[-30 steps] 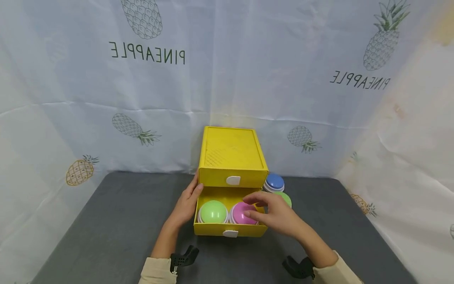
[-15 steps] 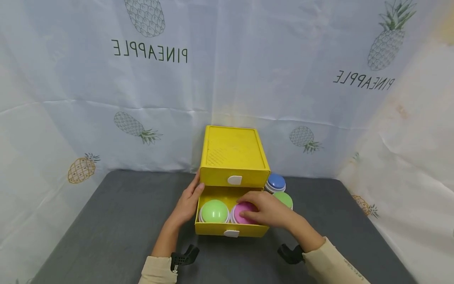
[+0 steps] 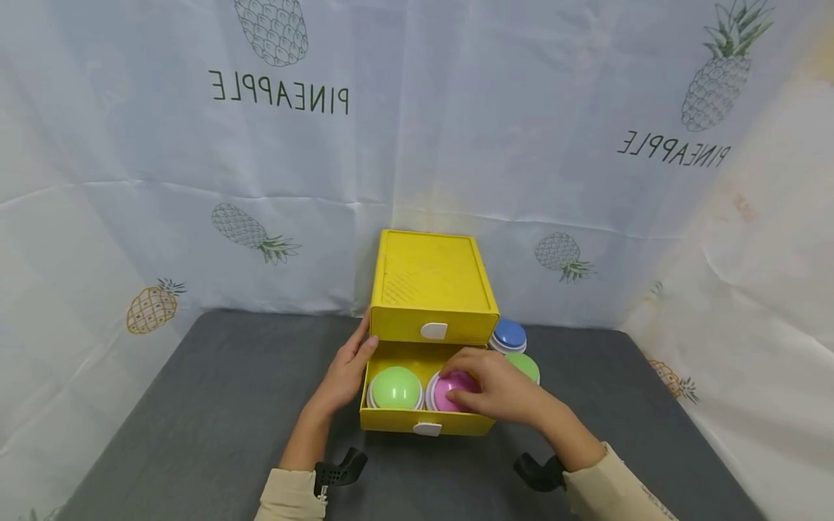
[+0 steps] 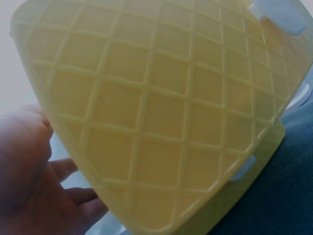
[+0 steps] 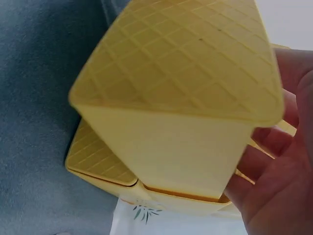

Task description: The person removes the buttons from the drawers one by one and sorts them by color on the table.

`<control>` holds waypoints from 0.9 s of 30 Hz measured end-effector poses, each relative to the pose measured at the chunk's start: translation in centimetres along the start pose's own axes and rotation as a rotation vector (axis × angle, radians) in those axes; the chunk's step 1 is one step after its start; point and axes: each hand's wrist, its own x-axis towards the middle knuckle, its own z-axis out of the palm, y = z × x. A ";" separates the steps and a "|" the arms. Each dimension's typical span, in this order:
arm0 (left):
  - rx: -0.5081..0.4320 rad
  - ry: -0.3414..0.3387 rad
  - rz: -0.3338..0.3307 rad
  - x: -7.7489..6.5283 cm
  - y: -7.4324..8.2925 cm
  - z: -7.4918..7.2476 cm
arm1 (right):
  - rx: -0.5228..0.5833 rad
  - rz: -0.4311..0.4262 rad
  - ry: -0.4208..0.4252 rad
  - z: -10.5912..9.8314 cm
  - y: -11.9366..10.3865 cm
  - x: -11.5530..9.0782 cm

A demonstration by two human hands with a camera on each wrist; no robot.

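A yellow two-drawer box [image 3: 430, 271] stands on the table with its lower drawer [image 3: 384, 420] pulled out. Inside the drawer sit two domed push buttons with white bases: a light green button [image 3: 396, 388] on the left and a pink button [image 3: 449, 391] on the right. My right hand [image 3: 504, 387] reaches in over the drawer's right side, thumb and fingers curled round the pink dome. In the right wrist view the drawer front [image 5: 181, 63] hides that button. My left hand [image 3: 342, 373] rests against the box's left side, fingers extended along it.
Right of the box, a blue domed button [image 3: 509, 334] stands behind another green button [image 3: 523, 367], partly covered by my right hand. A dark grey cloth [image 3: 215, 405] covers the table. Behind hangs a white pineapple-print curtain [image 3: 443, 130].
My right hand has moved left and down onto the pink button, its thumb and fingers closing round the dome. The left hand stays at the box's side. The view has shifted slightly.
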 end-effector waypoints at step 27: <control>-0.012 -0.008 0.007 0.1 -0.2 -0.1 | -0.052 0.011 0.008 -0.4 0.1 -0.5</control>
